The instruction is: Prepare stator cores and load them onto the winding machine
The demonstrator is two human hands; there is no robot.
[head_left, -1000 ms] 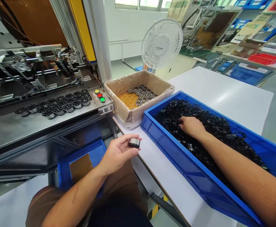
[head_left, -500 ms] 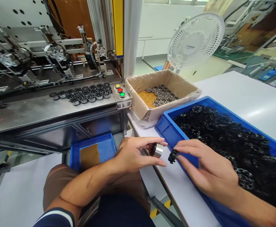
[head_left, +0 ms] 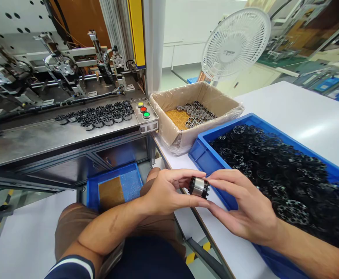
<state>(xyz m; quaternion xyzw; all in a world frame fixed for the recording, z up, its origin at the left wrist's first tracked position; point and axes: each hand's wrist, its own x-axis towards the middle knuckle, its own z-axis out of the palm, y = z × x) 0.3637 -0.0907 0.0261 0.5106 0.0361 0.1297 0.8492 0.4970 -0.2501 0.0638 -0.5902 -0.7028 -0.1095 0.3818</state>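
Note:
Between my two hands is a silver metal ring [head_left: 198, 187] with a black slotted plastic piece on its left end. A second black plastic piece [head_left: 206, 190] sits against its right end. My left hand [head_left: 169, 192] grips the ring between thumb and fingers. My right hand [head_left: 242, 201] pinches the black piece at the right side, its fingertips meeting those of my left hand. Just beyond my right hand, a blue bin [head_left: 206, 141] holds a heap of similar black plastic pieces [head_left: 268, 162].
Rows of assembled rings [head_left: 99, 114] stand on the machine's steel ledge [head_left: 35, 143], beside a button box [head_left: 146, 120]. A lined carton [head_left: 192, 137] holds metal rings. Behind it stands a white fan [head_left: 235, 46]. A blue tray [head_left: 133, 182] lies low on the left.
My right hand has moved left and brought the black piece against the metal ring's open end. The two hands now touch. The view has shifted slightly.

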